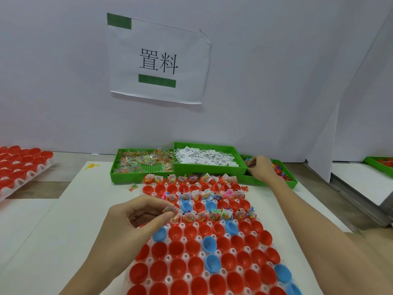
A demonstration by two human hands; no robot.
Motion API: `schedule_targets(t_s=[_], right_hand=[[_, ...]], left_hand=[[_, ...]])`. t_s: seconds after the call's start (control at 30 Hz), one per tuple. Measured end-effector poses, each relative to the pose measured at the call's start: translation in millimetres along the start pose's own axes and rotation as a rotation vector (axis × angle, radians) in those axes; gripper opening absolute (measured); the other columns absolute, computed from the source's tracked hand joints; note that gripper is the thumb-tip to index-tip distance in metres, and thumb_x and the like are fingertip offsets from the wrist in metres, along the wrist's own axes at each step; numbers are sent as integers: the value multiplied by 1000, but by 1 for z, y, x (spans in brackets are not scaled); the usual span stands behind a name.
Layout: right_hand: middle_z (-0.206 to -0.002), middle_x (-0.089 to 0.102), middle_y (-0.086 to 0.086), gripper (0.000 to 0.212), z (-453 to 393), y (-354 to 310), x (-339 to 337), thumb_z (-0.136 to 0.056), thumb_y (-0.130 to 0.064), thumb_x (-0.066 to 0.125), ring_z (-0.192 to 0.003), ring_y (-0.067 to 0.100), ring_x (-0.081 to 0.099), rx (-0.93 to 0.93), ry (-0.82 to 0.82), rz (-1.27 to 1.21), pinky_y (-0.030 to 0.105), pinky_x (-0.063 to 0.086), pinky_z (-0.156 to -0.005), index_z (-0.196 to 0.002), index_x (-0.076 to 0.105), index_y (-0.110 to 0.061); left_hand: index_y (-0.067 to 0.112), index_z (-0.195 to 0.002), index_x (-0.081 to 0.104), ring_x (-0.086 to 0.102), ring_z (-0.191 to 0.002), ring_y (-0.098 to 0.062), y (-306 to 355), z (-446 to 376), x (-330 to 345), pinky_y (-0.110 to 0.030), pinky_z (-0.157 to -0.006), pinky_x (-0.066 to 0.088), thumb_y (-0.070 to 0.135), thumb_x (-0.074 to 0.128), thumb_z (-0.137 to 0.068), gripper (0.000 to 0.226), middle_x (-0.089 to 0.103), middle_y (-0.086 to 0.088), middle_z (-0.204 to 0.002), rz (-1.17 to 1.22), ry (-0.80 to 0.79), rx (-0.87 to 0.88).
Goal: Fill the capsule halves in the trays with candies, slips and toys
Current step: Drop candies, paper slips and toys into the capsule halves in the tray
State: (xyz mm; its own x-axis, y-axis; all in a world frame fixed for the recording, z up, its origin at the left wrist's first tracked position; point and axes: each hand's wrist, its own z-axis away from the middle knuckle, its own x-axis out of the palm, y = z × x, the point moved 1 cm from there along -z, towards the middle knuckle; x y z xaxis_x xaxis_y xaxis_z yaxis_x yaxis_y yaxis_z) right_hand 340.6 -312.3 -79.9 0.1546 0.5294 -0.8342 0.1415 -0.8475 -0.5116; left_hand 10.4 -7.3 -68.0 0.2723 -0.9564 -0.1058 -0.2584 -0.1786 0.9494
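Note:
A white tray point(185, 257) lies in front of me, holding red and blue capsule halves point(192, 231). Several halves in the far rows carry candy packets and slips; the near rows are hollow. My left hand point(146, 216) pinches a clear candy packet point(171, 209) over the tray's left edge. My right hand point(261, 169) reaches into the green toy bin point(292, 184) at the back right, fingers curled among small coloured toys. Whether it holds one I cannot tell. A green candy bin point(123, 169) and a green slip bin point(204, 166) stand behind the tray.
A second tray of red halves point(19, 165) sits at the far left. A loose candy packet point(133, 186) and a yellow toy point(91, 166) lie on the white mat. A paper sign point(158, 60) hangs on the back wall. Another green bin point(380, 162) shows at the right edge.

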Motion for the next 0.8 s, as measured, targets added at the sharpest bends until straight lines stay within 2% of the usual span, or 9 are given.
schedule_targets(t_s=[0.1,0.3,0.47,0.53,0.7,0.8], right_hand=[[-103,70,13,10,9,1,-2,-90,-9,75,-92,22,61,-15,1,6,35,53,-86,-94,66,-7],[-101,69,12,16,18,0,-5,-89,-12,76,-94,25,64,-6,22,19,41,55,-88,-99,68,-3],[-100,72,16,16,17,1,-4,-89,-14,77,-86,21,61,-24,27,4,32,50,-78,-99,70,-2],[-97,74,17,16,17,0,-5,-88,-13,79,-82,20,62,-27,87,-25,31,49,-77,-96,73,0],[-91,76,11,18,28,-10,-19,-86,-23,81,-76,17,66,-3,282,-283,24,47,-70,-93,77,-6],[-87,76,6,21,53,-28,-30,-84,-29,83,-82,21,71,-25,290,-446,32,56,-76,-93,77,-11]], left_hand=[[33,-85,82,77,-83,-15,2,2,0,-20,-76,60,19,84,-74,18,80,1,-88,-5,-2,8],[32,-83,82,77,-80,-15,3,1,-2,-16,-73,59,22,83,-72,15,80,0,-87,-1,8,23],[32,-83,82,77,-80,-14,0,-1,-4,-16,-73,59,23,83,-71,15,80,1,-86,0,12,26],[33,-83,82,77,-79,-14,-2,-2,-5,-17,-74,59,25,83,-71,15,80,1,-86,-1,24,23],[31,-84,82,77,-82,-14,-3,-3,-5,-18,-76,60,24,83,-72,14,80,2,-87,18,15,14],[32,-87,83,77,-80,-13,-1,-2,-5,-15,-74,58,18,84,-74,19,81,3,-87,36,41,15]])
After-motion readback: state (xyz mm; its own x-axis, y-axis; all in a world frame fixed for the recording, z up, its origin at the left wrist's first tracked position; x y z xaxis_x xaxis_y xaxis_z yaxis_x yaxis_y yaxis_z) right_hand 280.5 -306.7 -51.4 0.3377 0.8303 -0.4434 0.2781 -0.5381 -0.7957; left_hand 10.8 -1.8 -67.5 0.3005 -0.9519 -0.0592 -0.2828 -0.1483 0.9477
